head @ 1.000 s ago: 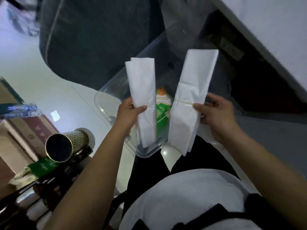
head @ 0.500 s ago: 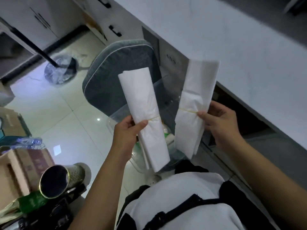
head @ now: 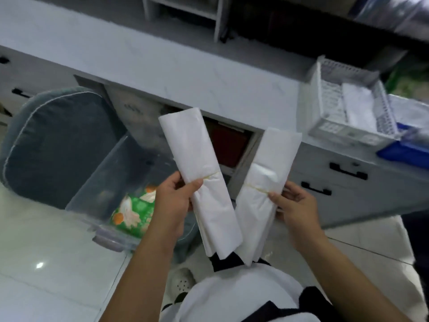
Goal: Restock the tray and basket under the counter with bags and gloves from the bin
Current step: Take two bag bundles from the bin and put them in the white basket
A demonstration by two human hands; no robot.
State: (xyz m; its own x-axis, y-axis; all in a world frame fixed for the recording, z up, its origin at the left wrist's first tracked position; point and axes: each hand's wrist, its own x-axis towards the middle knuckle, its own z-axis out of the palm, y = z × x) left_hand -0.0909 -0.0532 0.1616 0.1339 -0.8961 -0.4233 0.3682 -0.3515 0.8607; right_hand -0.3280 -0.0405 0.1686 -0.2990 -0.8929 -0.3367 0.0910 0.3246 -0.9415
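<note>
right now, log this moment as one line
phase: carrying | left hand: grips left bag bundle | right hand: pinches right bag bundle | clear bin: on floor | white basket: on counter

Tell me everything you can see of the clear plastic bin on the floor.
The clear plastic bin is a see-through rectangular tub, open at the top, with a greyish clip-like piece at its near rim. It sits on the pale tiled floor, close against the grey cushioned chair and below the counter. Inside lies a green and white printed packet. The left hand overlaps it in view; neither hand touches it.
</note>
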